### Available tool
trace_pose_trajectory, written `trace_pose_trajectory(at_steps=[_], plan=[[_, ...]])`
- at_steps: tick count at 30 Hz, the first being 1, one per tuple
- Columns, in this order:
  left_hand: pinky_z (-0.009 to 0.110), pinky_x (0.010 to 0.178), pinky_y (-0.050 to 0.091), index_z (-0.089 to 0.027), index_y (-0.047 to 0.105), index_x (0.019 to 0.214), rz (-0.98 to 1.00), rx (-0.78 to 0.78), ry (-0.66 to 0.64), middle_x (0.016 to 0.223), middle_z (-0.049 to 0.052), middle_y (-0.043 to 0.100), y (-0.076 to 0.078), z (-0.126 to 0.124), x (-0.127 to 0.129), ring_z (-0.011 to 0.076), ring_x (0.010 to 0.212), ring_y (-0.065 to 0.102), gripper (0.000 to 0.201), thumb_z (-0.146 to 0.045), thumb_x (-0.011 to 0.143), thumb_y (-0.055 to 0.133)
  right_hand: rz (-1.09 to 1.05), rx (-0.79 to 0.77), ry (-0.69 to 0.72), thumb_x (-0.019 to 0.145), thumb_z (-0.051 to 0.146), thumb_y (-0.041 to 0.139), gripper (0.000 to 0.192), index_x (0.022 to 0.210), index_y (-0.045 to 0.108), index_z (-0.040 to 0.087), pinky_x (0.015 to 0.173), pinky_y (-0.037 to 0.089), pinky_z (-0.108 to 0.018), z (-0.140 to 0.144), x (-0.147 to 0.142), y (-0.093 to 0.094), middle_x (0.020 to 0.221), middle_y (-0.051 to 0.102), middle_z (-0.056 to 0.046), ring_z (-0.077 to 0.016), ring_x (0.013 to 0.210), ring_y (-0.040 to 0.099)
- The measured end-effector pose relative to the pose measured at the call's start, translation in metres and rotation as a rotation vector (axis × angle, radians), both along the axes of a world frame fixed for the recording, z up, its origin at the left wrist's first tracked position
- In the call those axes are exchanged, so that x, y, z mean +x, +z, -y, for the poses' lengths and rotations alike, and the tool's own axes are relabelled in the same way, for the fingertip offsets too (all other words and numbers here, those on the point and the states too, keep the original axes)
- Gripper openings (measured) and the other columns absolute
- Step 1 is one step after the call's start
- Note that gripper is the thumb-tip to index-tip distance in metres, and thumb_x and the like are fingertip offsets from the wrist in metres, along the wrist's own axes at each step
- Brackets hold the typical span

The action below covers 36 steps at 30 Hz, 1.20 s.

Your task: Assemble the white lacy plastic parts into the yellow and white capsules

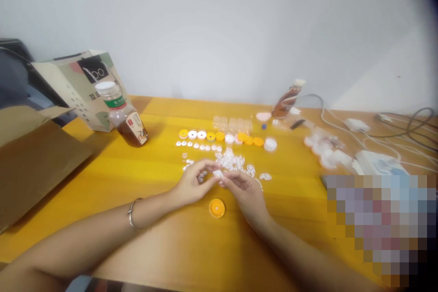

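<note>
Two hands over yellow table point(137, 178), fingertips meeting approx. mid-table. Left hand point(191, 185) and right hand point(244, 191) both pinched narrow on one small white piece point(218, 173), held between fingertips just above tabletop; too small and blurred to tell its long axis or which way it points. Silver bracelet point(134, 213) on left wrist.

One orange cap point(217, 208) flat on table, open side up, just below and between the hands, touching neither.

Behind hands: loose pile of white bits point(236, 163), count not readable. Further back, row of round caps point(222, 137) running left-right, approx. 10, mix of yellow, white and orange; one white round lid point(270, 144) at row's right end. Row of tiny white pieces point(198, 146) in front of caps, approx. 9. Cluster of clear small cups point(232, 124) behind caps, count unclear.

Two bottles: tea bottle point(125, 116) w/ white cap, tilted, far left; brown bottle point(286, 99) leaning, back right. One printed paper bag point(77, 84) behind tea bottle. One cardboard box point(30, 155) at left edge. White cables and chargers point(356, 125) at right.
</note>
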<state>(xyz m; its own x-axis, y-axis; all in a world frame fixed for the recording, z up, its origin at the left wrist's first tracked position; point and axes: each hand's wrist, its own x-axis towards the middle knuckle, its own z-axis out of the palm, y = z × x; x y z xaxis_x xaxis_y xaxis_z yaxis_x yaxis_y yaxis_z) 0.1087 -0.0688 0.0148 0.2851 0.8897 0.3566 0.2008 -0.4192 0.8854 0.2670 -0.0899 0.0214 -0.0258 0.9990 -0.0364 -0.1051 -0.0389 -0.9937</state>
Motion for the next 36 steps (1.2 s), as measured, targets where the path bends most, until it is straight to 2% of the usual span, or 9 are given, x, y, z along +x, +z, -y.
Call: trace_pose_trajectory(at_steps=[6,10,13,16,18,20,24,29,36], plan=[[0.026,0.075,0.047,-0.016,0.056,0.094,0.002,-0.025,0.013,0.088,0.006,0.06,-0.001,0.0,0.0,0.0148,0.082,0.057,0.017,-0.024,0.08,0.057,-0.018,-0.011,0.043,0.062,0.037,0.072,0.022,0.069,0.062,0.019,0.071,0.05,-0.032,-0.003,0.0,-0.001,0.066,0.065,0.0,-0.0155,0.065,0.062],[0.026,0.075,0.046,-0.016,0.055,0.093,0.008,-0.022,0.035,0.088,0.005,0.06,-0.001,-0.001,0.0,0.0149,0.083,0.056,0.015,-0.023,0.079,0.057,0.045,0.076,0.078,0.07,0.036,0.065,0.02,0.08,0.058,0.02,0.073,0.048,-0.031,-0.003,0.001,-0.003,0.076,0.063,-0.002,-0.0161,0.073,0.06],[0.027,0.077,0.046,-0.017,0.054,0.094,0.045,-0.014,0.092,0.091,0.006,0.059,-0.001,-0.003,-0.001,0.0153,0.085,0.055,0.016,-0.022,0.08,0.056,0.284,0.273,0.078,0.07,0.031,0.061,0.024,0.089,0.052,0.021,0.071,0.045,-0.031,0.003,0.004,0.0,0.082,0.057,-0.002,-0.0166,0.076,0.055],[0.027,0.077,0.046,-0.018,0.051,0.101,0.107,-0.026,0.149,0.093,0.006,0.057,0.0,-0.004,-0.002,0.0156,0.087,0.054,0.021,-0.024,0.081,0.054,0.595,0.504,0.278,0.056,0.027,0.069,0.04,0.09,0.048,0.022,0.071,0.043,-0.032,0.01,0.007,0.007,0.085,0.051,-0.003,-0.0189,0.079,0.05],[0.026,0.075,0.046,-0.018,0.049,0.104,0.138,-0.014,0.168,0.092,0.005,0.056,0.001,-0.003,-0.003,0.0152,0.087,0.054,0.023,-0.025,0.082,0.053,0.735,0.575,0.405,0.052,0.025,0.072,0.045,0.089,0.047,0.021,0.071,0.042,-0.032,0.012,0.008,0.011,0.085,0.05,-0.003,-0.02,0.079,0.048],[0.025,0.076,0.045,-0.019,0.047,0.106,0.16,0.036,0.157,0.091,0.005,0.055,0.003,-0.001,-0.005,0.0146,0.086,0.053,0.025,-0.024,0.082,0.053,0.827,0.582,0.449,0.055,0.022,0.069,0.038,0.086,0.045,0.021,0.069,0.041,-0.032,0.012,0.007,0.011,0.081,0.051,-0.002,-0.0195,0.076,0.048],[0.027,0.076,0.045,-0.017,0.05,0.099,0.079,0.173,-0.018,0.088,0.006,0.054,0.007,0.003,-0.009,0.0148,0.083,0.054,0.017,-0.019,0.082,0.052,0.888,0.566,0.444,0.065,0.021,0.064,0.024,0.078,0.044,0.021,0.065,0.038,-0.03,0.004,0.006,0.002,0.076,0.052,-0.001,-0.0176,0.071,0.047],[0.029,0.075,0.045,-0.015,0.054,0.097,-0.11,0.256,-0.281,0.087,0.007,0.058,0.01,0.002,-0.011,0.0151,0.081,0.056,0.018,-0.013,0.079,0.052,0.855,0.583,0.39,0.071,0.031,0.065,0.024,0.078,0.045,0.02,0.06,0.036,-0.028,-0.003,0.007,-0.005,0.072,0.05,-0.001,-0.0168,0.067,0.045],[0.029,0.076,0.046,-0.015,0.055,0.095,-0.218,0.242,-0.395,0.087,0.007,0.059,0.011,0.0,-0.011,0.015,0.081,0.056,0.015,-0.014,0.081,0.049,0.826,0.56,0.362,0.07,0.028,0.065,0.024,0.072,0.043,0.021,0.056,0.034,-0.025,-0.003,0.006,-0.004,0.066,0.047,0.002,-0.0151,0.062,0.045]])
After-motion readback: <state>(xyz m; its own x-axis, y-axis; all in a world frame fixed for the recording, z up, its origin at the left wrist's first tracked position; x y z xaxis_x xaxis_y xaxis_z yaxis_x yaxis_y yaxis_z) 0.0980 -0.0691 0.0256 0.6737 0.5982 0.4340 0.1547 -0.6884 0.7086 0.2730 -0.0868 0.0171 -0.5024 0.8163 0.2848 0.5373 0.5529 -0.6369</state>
